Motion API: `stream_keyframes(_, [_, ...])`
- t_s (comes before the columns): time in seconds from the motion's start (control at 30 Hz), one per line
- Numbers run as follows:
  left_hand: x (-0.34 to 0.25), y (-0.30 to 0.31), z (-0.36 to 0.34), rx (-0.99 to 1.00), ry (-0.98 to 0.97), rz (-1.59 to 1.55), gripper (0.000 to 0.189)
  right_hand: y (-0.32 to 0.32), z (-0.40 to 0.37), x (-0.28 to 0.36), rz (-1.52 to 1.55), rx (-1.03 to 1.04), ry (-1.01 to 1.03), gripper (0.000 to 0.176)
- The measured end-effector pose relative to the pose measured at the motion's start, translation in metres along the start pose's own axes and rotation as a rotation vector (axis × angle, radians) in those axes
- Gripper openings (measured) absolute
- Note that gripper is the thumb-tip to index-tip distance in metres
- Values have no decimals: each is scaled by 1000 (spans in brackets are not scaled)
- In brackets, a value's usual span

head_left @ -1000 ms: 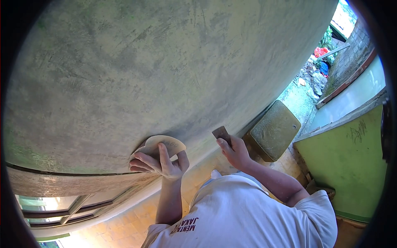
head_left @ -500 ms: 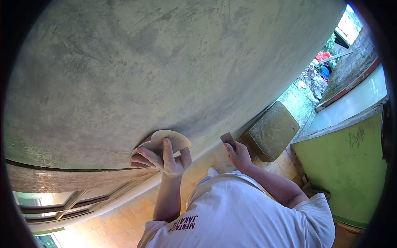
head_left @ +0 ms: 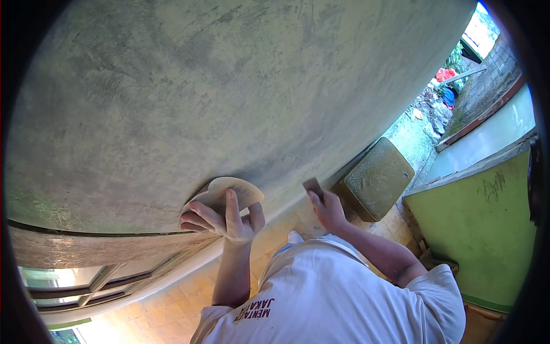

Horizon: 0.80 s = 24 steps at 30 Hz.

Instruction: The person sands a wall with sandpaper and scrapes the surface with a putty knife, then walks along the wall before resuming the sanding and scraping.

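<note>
My left hand grips a pale, curled sheet of sandpaper with printed marks on its back. Its thumb side faces me, and the sheet lies right at the grey-green plastered wall. Further right, my right hand is closed around a small, flat, brownish rectangular piece. Only its upper end shows above the fingers, close in front of the wall's lower part.
A dusty box-like stool stands right of my right hand. Beyond it is a green low wall. A window frame lies at lower left, with yellowish floor tiles below. Rubble and cloth lie outside at upper right.
My right hand and the flat piece have shifted slightly up and left. The sandpaper's upper edge has moved up a little; my left hand stays nearly in place.
</note>
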State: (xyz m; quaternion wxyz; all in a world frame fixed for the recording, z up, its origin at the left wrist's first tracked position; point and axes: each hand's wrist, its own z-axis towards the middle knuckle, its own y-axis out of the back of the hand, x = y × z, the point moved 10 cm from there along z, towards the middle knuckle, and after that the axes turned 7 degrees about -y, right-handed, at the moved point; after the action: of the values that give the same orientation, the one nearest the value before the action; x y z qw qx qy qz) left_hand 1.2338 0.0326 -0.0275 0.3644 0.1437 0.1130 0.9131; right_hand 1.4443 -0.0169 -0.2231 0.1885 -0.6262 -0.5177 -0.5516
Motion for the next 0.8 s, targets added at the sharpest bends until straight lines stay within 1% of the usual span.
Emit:
stream_keyframes(0.07, [-1, 0, 2, -1, 1, -3, 55, 7, 5, 19, -3, -27, 21, 40])
stream_keyframes(0.13, [0, 1, 3, -4, -8, -6, 55, 6, 4, 30, 77, 7, 43, 41])
stream_keyframes(0.37, [-1, 0, 2, -16, 2, 11, 54, 10, -1, -12, 30, -15, 15, 42])
stream_keyframes(0.43, [-1, 1, 2, -22, 6, 4, 54, 10, 2, 24, -5, -22, 89, 41])
stream_keyframes(0.47, [-1, 0, 2, -17, 8, 3, 54, 10, 4, 32, -6, -21, 89, 41])
stream_keyframes(0.53, [-1, 2, 2, -11, 2, 5, 54, 0, 7, 42, 81, 62, 64, 41])
stream_keyframes(0.67, [0, -1, -1, 2, 9, 27, 53, -3, -13, 23, 131, 132, 56, 40])
stream_keyframes(0.73, [1, -1, -2, 11, 9, 58, 52, -10, -17, -8, 444, 245, -200, 36])
stream_keyframes(0.77, [1, -1, -2, 28, 7, 58, 51, -9, -17, -10, 430, 258, -196, 36])
stream_keyframes(0.8, [0, -2, -3, 46, 6, 59, 50, -10, -18, -17, 565, 276, -272, 34])
